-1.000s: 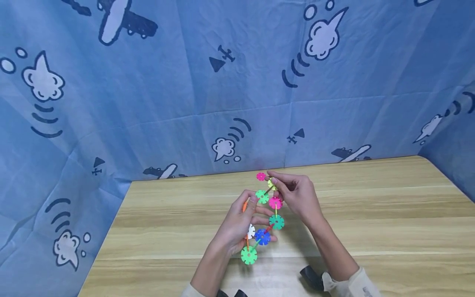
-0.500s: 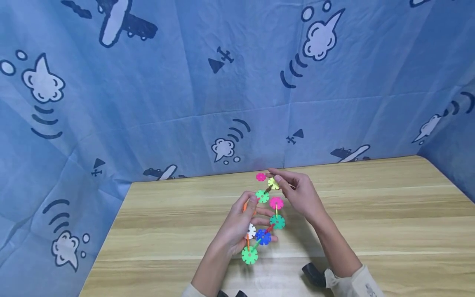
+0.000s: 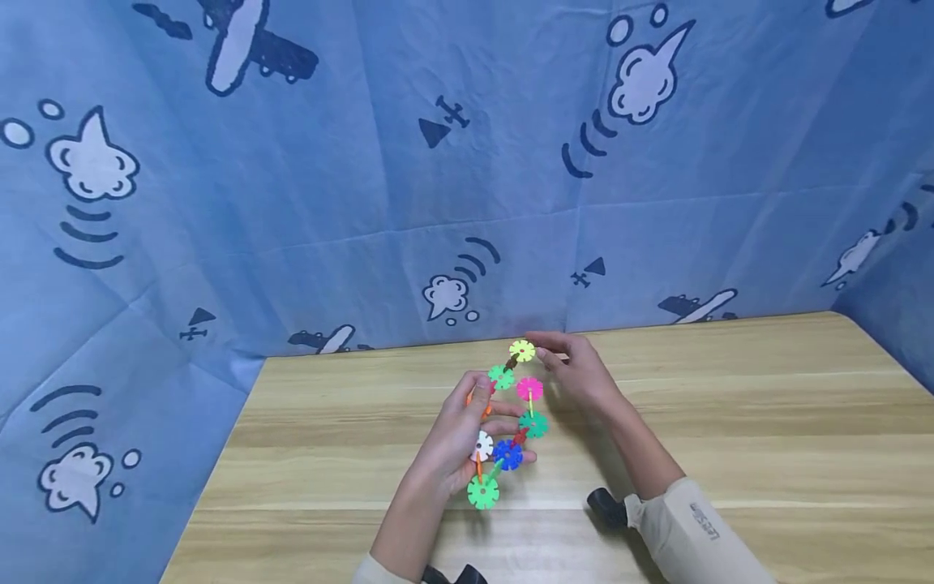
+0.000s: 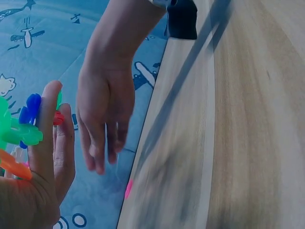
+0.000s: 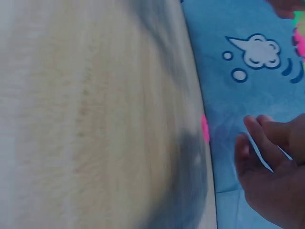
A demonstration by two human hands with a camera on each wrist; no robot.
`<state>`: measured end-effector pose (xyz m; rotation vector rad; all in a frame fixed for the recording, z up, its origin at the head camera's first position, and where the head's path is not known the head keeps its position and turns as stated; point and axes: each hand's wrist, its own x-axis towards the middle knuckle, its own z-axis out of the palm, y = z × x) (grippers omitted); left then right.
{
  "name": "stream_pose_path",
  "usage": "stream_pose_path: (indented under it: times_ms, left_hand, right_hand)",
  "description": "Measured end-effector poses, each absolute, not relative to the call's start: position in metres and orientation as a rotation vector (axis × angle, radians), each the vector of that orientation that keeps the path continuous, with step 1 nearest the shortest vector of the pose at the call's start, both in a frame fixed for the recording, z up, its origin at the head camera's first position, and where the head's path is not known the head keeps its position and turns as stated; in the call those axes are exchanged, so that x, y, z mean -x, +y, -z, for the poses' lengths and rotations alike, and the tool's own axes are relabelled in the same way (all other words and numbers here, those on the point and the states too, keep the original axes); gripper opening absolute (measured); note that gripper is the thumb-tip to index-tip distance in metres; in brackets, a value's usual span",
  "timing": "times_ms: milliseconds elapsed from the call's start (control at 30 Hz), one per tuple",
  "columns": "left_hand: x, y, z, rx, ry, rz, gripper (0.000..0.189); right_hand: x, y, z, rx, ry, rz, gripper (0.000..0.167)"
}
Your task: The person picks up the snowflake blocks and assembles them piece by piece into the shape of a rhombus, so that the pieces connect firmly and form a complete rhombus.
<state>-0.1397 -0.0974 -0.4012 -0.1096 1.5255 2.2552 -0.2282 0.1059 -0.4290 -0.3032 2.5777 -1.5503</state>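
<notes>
My left hand (image 3: 456,434) grips a chain of notched plastic snowflake discs, with the thumb near an orange disc (image 3: 477,404). One end of the chain runs up through a light green disc (image 3: 501,376) and a brown disc to a yellow disc (image 3: 521,350). The rest bends round by a white disc (image 3: 484,446), a lower green disc (image 3: 483,491) and a blue disc (image 3: 507,455) to a pink disc (image 3: 530,389) at the other end. Beside the yellow disc is my right hand (image 3: 578,369), its fingers loosely bent and holding nothing in the wrist views.
A loose pink disc (image 5: 205,128) lies near the far edge of the wooden table (image 3: 730,422). Behind the table hangs a blue curtain (image 3: 350,186) with printed planes and clouds. Black wrist-camera mounts (image 3: 607,508) stick out by the sleeves.
My right hand has let go of the yellow disc and drawn slightly to the right. The chain has shifted a little left and up in the head view, and the loose pink disc is now hidden there.
</notes>
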Motion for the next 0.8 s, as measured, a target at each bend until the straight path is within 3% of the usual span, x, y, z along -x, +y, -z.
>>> stream_pose_path:
  times_ms: [267,467,800]
  left_hand:
    - [0.138,-0.095,0.403,0.084,1.524,-2.26,0.028]
    - [0.137,-0.095,0.404,0.08,1.513,-2.268,0.026]
    - [0.136,-0.094,0.406,0.089,1.513,-2.261,0.028]
  right_hand:
    - [0.235,0.097,0.443,0.638,2.638,1.177,0.036]
    - [0.229,0.096,0.44,0.623,2.863,0.921,0.033]
    - [0.22,0.106,0.439,0.439,2.87,0.9,0.028]
